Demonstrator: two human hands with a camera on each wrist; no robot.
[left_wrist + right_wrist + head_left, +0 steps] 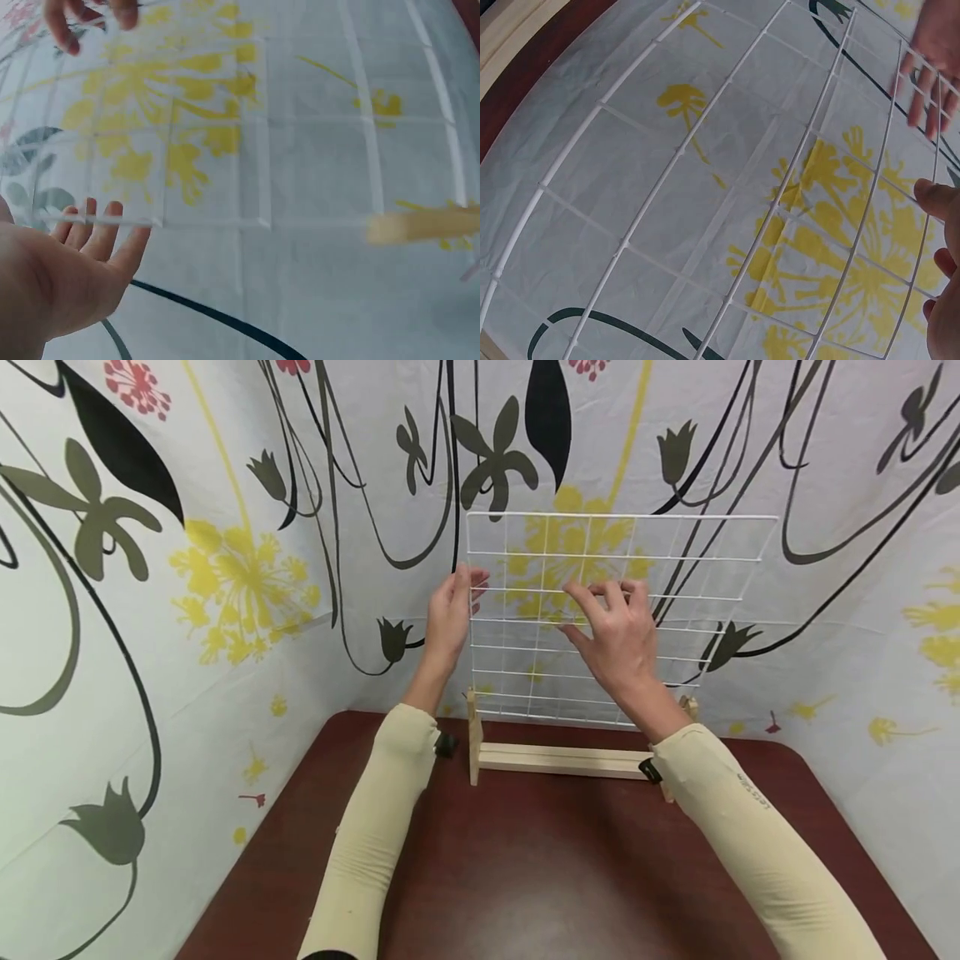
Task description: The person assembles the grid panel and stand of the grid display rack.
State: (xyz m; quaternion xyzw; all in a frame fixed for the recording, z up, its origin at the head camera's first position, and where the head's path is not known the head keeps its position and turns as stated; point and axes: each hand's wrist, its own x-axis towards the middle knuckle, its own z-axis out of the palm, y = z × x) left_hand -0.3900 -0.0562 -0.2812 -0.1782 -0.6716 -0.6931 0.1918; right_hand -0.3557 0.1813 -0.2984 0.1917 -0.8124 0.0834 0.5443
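I see the grid (pixel 539 622) standing above the stand (pixel 562 760) on the worktop (pixel 540 868). My left grip (pixel 448 618) is spread at its side; my right grip (pixel 621 639), thumb and fingers parted. I'd steady both sides evenly, keeping wires unbent.

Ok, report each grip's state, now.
Left grip: open, fingers loosely extended by the left edge of the white wire grid.
Right grip: open, thumb and forefinger apart at the grid; contact unclear.
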